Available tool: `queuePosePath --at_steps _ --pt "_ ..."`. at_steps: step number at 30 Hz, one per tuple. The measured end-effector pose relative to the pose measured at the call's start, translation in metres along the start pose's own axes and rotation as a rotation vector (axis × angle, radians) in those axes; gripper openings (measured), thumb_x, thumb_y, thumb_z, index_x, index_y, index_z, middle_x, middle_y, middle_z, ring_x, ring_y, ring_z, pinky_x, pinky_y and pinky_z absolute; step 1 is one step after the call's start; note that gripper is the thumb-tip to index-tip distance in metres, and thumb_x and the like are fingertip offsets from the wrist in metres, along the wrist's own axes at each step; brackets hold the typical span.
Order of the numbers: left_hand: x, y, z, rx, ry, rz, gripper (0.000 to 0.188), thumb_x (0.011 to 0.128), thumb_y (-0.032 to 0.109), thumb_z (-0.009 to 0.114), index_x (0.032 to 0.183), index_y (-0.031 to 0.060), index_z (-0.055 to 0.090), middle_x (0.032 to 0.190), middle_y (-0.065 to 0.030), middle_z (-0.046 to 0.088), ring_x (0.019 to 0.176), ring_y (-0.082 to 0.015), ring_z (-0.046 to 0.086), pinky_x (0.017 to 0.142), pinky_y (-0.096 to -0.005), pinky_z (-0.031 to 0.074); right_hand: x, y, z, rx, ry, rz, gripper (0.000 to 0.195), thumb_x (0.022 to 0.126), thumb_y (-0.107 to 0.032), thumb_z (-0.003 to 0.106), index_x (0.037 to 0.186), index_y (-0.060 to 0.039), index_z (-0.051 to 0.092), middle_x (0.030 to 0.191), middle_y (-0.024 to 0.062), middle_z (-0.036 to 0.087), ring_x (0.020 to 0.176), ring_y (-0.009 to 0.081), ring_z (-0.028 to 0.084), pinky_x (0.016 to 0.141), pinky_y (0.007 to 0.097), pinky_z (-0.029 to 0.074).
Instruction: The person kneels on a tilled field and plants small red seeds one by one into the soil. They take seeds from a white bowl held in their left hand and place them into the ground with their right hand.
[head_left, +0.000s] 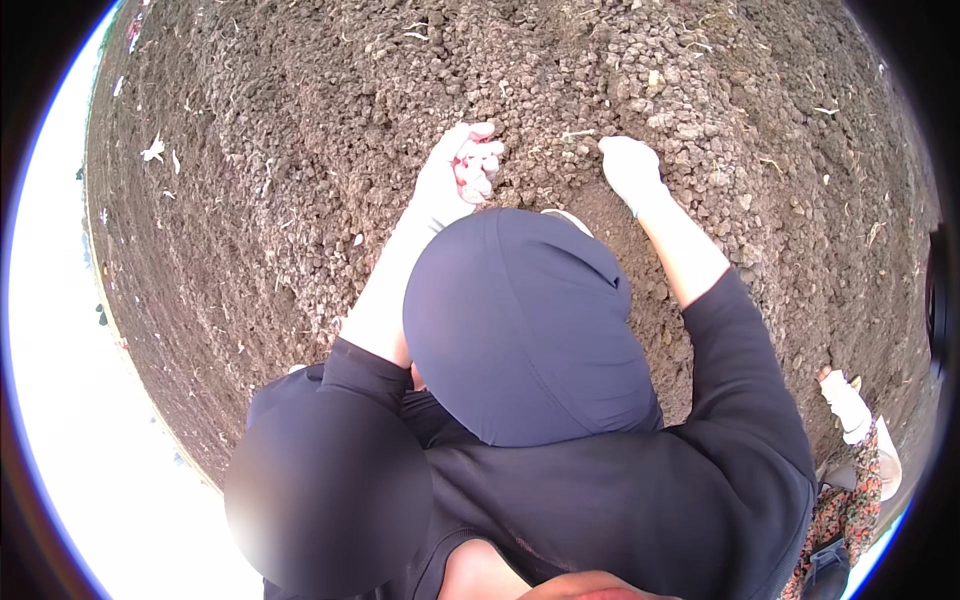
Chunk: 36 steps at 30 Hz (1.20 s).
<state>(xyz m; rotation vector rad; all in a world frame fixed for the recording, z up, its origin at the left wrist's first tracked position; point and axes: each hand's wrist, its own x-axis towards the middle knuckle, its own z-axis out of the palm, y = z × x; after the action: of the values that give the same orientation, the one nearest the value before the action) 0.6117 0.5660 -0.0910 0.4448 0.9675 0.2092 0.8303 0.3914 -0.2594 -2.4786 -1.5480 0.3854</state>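
Note:
My left hand (469, 169), in a pale glove, is held over the soil, palm turned inward and fingers curled around what look like small pinkish-white pieces, too overexposed to name. To its right, my right hand (631, 169), also pale-gloved, reaches down to the crumbly brown soil (547, 97) with its fingers bunched. Its fingertips are near a short pale stalk piece (578, 133); whether it holds anything is hidden. My raised knee in dark blue trousers (525, 322) is between my forearms, and a light shoe tip (568, 220) shows beyond it.
Clods, small stones and dry plant scraps (154, 148) lie over the field. At the lower right is another person's gloved hand (847, 405) with a patterned sleeve (866, 472). A dark object (937, 300) stands at the right rim. A blurred round patch covers the lower left.

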Motion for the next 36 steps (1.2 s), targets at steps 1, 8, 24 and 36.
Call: queuePosePath --at_steps 1,8,24,36 --pt "0.008 0.002 -0.002 0.011 -0.021 0.033 0.024 0.095 0.026 0.064 0.108 0.0065 0.059 0.085 -0.0028 0.059 0.058 -0.0033 0.048 0.035 -0.0155 0.034 -0.004 -0.019 -0.030 0.195 0.099 -0.045 0.021 0.089 -0.021 0.056 0.097 -0.0085 0.071 0.091 0.0148 0.071 0.080 0.0307 0.069 0.070 0.0418 0.055" --pt "0.051 0.002 0.031 0.043 -0.152 0.128 0.021 0.099 0.025 0.059 0.109 0.0062 0.060 0.083 -0.0013 0.059 0.057 -0.0038 0.050 0.040 -0.0159 0.035 0.005 -0.100 -0.115 1.757 -0.152 0.320 0.033 0.098 -0.023 0.065 0.121 0.0000 0.063 0.105 0.0078 0.069 0.091 0.0160 0.067 0.081 0.0292 0.054" --pt "0.056 -0.034 0.020 0.060 -0.036 0.133 0.025 0.098 0.027 0.060 0.113 0.0070 0.062 0.087 -0.0023 0.062 0.062 -0.0065 0.053 0.043 -0.0187 0.040 -0.018 -0.081 -0.056 2.138 0.093 0.572 0.034 0.100 -0.015 0.059 0.131 -0.0024 0.058 0.108 0.0084 0.064 0.095 0.0209 0.066 0.087 0.0376 0.057" --pt "0.081 -0.030 0.009 -0.015 -0.009 0.071 0.025 0.094 0.027 0.064 0.111 0.0076 0.063 0.087 -0.0055 0.063 0.060 -0.0095 0.056 0.040 -0.0182 0.040 0.070 0.000 0.031 0.116 0.129 0.043 0.021 0.094 -0.012 0.043 0.088 -0.0041 0.062 0.089 0.0196 0.065 0.091 0.0364 0.065 0.080 0.0467 0.053"
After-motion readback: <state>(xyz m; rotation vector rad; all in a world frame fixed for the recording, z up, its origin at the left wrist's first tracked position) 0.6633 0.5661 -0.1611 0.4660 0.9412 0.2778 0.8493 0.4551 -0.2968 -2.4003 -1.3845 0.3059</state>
